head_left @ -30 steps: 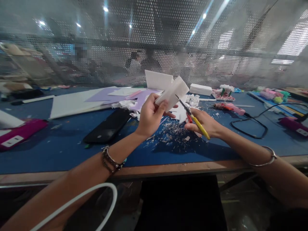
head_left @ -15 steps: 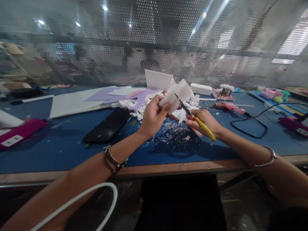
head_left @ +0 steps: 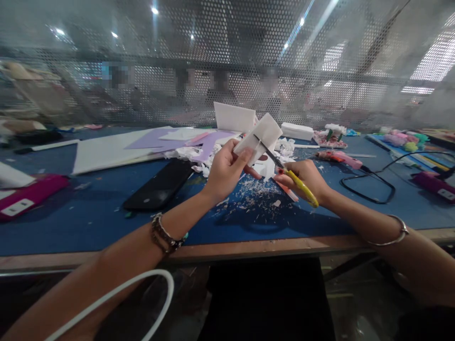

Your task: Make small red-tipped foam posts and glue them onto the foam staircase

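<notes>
My left hand (head_left: 227,166) pinches a flat white rectangular piece (head_left: 266,130), foam board or thick card by its look, thumb on its face and fingers behind. In my right hand (head_left: 304,180) is a pair of yellow-handled scissors (head_left: 298,182). Their dark blade lies across the white piece near its middle, where a short slit or strip shows beside the tip. Whether a second blade is behind the piece I cannot tell. White scraps and fine shreds (head_left: 258,196) are scattered on the blue tabletop (head_left: 199,222) below both hands.
A black phone (head_left: 159,184) lies left of my left hand. Behind it are white boards (head_left: 103,151) and purple sheets (head_left: 149,139). A pink glue gun (head_left: 341,159) with a looping black cable (head_left: 369,173) lies right. Magenta power strips (head_left: 35,194) flank the workspace. A perforated metal screen (head_left: 227,57) stands behind.
The white piece has tilted to show more of its face and shifted slightly left. The scissors' tip now reaches further over it. Both hands keep their hold.
</notes>
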{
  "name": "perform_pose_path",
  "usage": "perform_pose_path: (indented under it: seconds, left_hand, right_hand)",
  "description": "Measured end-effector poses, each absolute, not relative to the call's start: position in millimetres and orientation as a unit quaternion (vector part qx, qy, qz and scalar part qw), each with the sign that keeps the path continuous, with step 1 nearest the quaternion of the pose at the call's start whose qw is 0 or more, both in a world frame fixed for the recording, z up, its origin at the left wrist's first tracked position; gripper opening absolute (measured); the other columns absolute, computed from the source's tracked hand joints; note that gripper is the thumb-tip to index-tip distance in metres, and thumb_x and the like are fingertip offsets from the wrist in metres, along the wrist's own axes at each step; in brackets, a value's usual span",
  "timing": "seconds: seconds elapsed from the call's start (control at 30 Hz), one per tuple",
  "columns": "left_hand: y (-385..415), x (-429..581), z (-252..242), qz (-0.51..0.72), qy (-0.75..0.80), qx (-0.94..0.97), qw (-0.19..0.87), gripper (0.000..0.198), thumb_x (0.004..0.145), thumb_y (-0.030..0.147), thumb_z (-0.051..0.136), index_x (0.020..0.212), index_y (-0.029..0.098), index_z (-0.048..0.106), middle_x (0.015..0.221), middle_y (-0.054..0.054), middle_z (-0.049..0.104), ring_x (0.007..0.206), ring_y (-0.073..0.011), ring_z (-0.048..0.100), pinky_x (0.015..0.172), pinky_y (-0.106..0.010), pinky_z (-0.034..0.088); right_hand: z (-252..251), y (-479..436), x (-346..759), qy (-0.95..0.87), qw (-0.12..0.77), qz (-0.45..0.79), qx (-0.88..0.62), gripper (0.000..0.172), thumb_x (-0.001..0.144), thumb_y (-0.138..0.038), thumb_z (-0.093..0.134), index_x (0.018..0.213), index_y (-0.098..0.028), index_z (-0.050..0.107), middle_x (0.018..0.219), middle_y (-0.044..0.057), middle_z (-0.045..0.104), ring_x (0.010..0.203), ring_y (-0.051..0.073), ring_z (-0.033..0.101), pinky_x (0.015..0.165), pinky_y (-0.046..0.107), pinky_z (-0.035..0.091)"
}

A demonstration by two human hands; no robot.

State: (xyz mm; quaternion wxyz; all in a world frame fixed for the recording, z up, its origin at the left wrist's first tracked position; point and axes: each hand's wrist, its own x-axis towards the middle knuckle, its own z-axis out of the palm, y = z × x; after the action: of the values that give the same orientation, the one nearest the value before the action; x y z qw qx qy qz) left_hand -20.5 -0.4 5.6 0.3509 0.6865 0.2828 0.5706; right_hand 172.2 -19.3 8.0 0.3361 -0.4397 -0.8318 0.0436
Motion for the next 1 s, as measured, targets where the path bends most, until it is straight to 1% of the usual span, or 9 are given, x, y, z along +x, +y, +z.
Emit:
perform_pose_path:
  seconds: [0.2, 0.4, 0.53, 0.63, 0.8, 1.0]
  left_hand:
    - [2.9, -19.3, 3.3, 0.575, 0.266, 0.678, 0.373, 0.024, 0.083, 0.041, 0.054, 0.089, 0.018, 0.053, 0.073, -0.002, 0.069, 0.044, -0.0100, 0.061, 0.049, -0.021, 0.050]
    - [3.7, -21.3, 3.9, 0.563, 0.286, 0.683, 0.367, 0.024, 0.083, 0.041, 0.054, 0.089, 0.018, 0.053, 0.073, -0.003, 0.070, 0.042, -0.0095, 0.060, 0.047, -0.021, 0.048]
    - [2.7, -21.4, 4.8, 0.552, 0.286, 0.693, 0.364, 0.024, 0.083, 0.040, 0.055, 0.089, 0.017, 0.053, 0.073, -0.003, 0.070, 0.042, -0.0092, 0.060, 0.049, -0.020, 0.049]
    - [1.6, -20.8, 4.7, 0.529, 0.292, 0.707, 0.367, 0.026, 0.082, 0.040, 0.055, 0.092, 0.016, 0.054, 0.071, -0.003, 0.070, 0.042, -0.0099, 0.060, 0.048, -0.021, 0.050]
    - [0.9, -20.6, 3.8, 0.502, 0.293, 0.717, 0.384, 0.025, 0.082, 0.040, 0.055, 0.091, 0.016, 0.054, 0.070, -0.003, 0.069, 0.044, -0.0106, 0.062, 0.052, -0.022, 0.051]
    - [-0.3, -20.1, 4.6, 0.498, 0.284, 0.719, 0.394, 0.025, 0.082, 0.040, 0.055, 0.089, 0.016, 0.054, 0.070, -0.003, 0.069, 0.045, -0.0116, 0.062, 0.051, -0.023, 0.052]
  right_hand:
    - [7.5, -19.5, 171.1, -0.829, 0.340, 0.053, -0.440, 0.059, 0.076, -0.068, 0.039, 0.047, -0.017, 0.033, 0.042, -0.005, 0.027, 0.046, 0.005, 0.025, 0.047, 0.023, 0.020]
    - [8.0, -16.6, 173.3, -0.837, 0.321, 0.064, -0.438, 0.056, 0.077, -0.067, 0.038, 0.049, -0.018, 0.033, 0.043, -0.004, 0.033, 0.045, 0.006, 0.030, 0.048, 0.023, 0.022]
    - [9.0, -16.0, 174.3, -0.851, 0.293, 0.086, -0.427, 0.051, 0.078, -0.065, 0.036, 0.059, -0.018, 0.040, 0.050, -0.002, 0.042, 0.047, 0.008, 0.037, 0.050, 0.023, 0.025]
    - [7.7, -15.3, 175.1, -0.862, 0.278, 0.100, -0.412, 0.050, 0.078, -0.066, 0.033, 0.067, -0.018, 0.040, 0.058, -0.001, 0.047, 0.052, 0.009, 0.041, 0.051, 0.023, 0.029]
    - [3.4, -13.3, 176.9, -0.860, 0.286, 0.105, -0.410, 0.049, 0.080, -0.065, 0.030, 0.067, -0.018, 0.039, 0.058, -0.001, 0.047, 0.052, 0.009, 0.041, 0.052, 0.023, 0.029]
    - [3.2, -14.6, 175.3, -0.848, 0.304, 0.090, -0.425, 0.052, 0.079, -0.066, 0.032, 0.059, -0.018, 0.038, 0.051, -0.002, 0.042, 0.047, 0.008, 0.038, 0.049, 0.023, 0.026]
